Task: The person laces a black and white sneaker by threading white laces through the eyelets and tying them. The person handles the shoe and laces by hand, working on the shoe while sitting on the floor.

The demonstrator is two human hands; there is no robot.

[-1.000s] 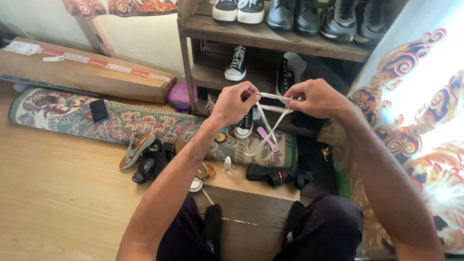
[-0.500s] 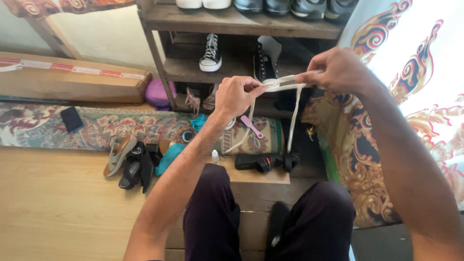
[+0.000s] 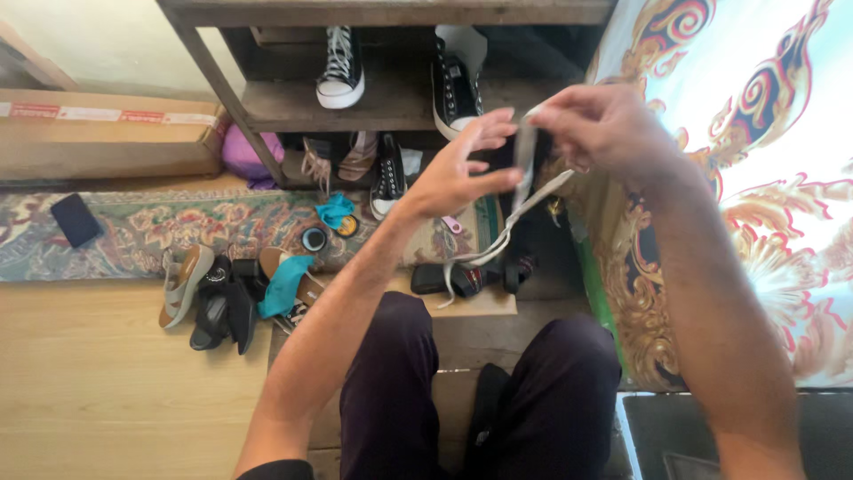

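My right hand pinches the upper end of a flat white shoelace in front of the shoe rack. The lace hangs down and left, and its loose end rests near a dark shoe on the floor. Just left of the lace, my left hand has its fingers spread, the fingertips touching or almost touching the lace without gripping it. My legs in dark trousers are below.
A wooden shoe rack holds black-and-white sneakers. A patterned rug carries a dark phone. Sandals and a teal cloth lie on the wood floor. A cardboard box sits at left, a patterned curtain at right.
My left hand has let go of the lace and spread its fingers. My right hand lifted the lace upright, and the view tilted lower.
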